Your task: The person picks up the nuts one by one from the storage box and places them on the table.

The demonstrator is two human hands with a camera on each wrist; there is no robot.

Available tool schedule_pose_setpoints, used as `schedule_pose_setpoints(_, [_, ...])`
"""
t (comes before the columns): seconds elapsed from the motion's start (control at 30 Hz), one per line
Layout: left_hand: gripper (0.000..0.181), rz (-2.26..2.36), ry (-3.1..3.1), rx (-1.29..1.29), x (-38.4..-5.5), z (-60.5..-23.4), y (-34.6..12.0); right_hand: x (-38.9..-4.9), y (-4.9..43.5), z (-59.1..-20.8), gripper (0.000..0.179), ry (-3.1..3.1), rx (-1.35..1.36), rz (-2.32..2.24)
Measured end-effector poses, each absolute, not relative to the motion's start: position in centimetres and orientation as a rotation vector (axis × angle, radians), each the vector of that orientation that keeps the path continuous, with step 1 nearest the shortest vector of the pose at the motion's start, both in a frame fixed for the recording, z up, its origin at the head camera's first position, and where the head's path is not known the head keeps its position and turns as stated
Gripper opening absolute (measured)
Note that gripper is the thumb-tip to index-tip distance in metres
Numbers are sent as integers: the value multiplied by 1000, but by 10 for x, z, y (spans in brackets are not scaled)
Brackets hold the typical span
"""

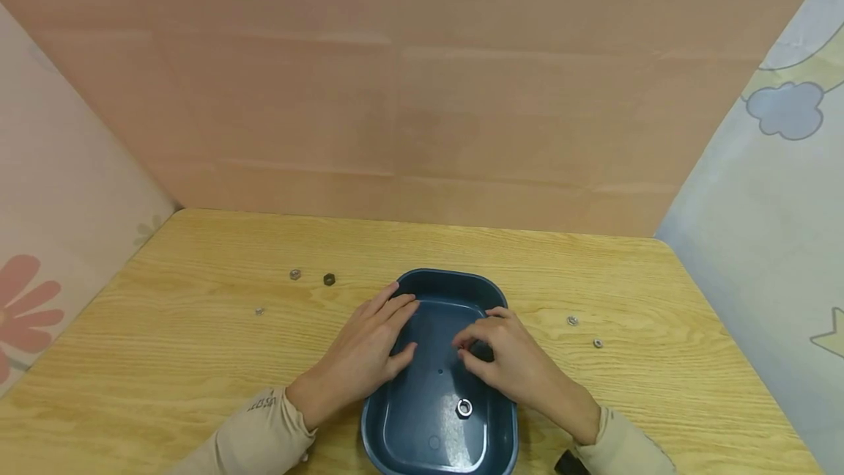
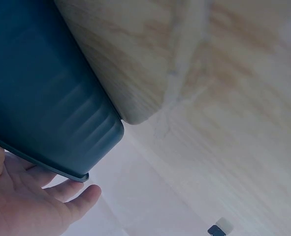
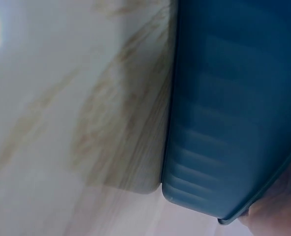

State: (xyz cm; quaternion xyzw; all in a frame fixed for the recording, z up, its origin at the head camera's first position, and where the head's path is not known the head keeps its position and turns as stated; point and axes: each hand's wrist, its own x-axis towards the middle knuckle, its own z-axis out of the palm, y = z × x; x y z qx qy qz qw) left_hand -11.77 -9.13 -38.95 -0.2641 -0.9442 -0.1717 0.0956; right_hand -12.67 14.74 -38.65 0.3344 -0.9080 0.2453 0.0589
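Note:
A dark blue plastic bin (image 1: 428, 446) stands on the table between the two hands. Inside it, toward the near end, lies a silver hex nut (image 1: 464, 408). My left hand (image 1: 369, 347) rests across the bin's left rim, its fingers extended and spread over the inside. From the right, my right hand (image 1: 511, 354) reaches over the opposite rim with bent fingers. Its thumb and index fingertips come close together above the bin floor; I cannot tell whether something small is between them. Both wrist views show the bin's outer wall (image 2: 51, 88), with part of each hand at the rim.
Left of the bin on the wood-grain table (image 1: 165, 358) lie a silver nut (image 1: 294, 274), a dark nut (image 1: 329, 279) and a smaller silver piece (image 1: 259, 311). To the right are two more nuts, one farther (image 1: 572, 321), one nearer (image 1: 598, 343). A black object (image 1: 570, 462) shows by the right sleeve.

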Motion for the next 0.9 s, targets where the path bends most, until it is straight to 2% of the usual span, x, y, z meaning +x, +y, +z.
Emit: schedule_pose_setpoints(0.9, [55, -491, -2774, -789, -118, -391, -91, -127, 169, -375, 23, -2460, 920, 747])
